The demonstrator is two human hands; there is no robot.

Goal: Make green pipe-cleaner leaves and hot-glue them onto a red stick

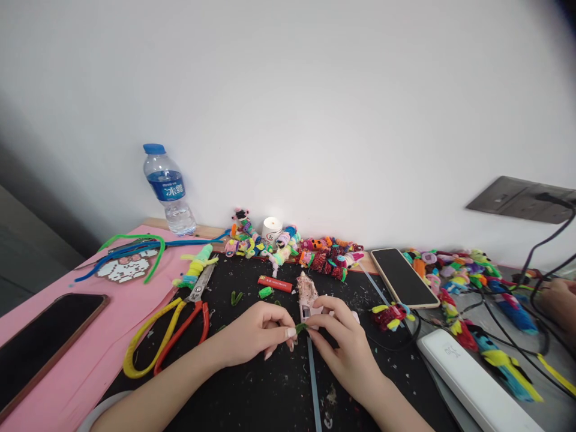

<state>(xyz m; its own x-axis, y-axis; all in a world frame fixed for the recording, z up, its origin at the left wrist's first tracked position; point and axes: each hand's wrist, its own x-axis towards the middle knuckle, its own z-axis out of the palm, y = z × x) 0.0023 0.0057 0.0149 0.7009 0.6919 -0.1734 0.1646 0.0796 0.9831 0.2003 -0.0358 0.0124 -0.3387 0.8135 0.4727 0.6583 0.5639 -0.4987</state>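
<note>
Over the black work mat (252, 396), my left hand (265, 333) and my right hand (342, 339) meet with fingertips pinched on a short dark green pipe cleaner (300, 328). Part of it is hidden by the fingers. Just beyond my right fingers lies a pale pink device, apparently a glue gun (306, 291), its front crusted brown. A red printed bar like a lighter (275, 284) and a bright green fuzzy piece (265, 292) lie farther off. To the left are a bent green pipe cleaner (236, 298) and scissors (198, 288) with yellow and red handles.
Pipe-cleaner figures (321, 261) line the wall around a paper cup (272, 230). A water bottle (167, 191) stands at back left. Phones (404, 277) lie on both sides. At right are a white power bank (472, 378), black cables (504, 306) and another person's hand (558, 303).
</note>
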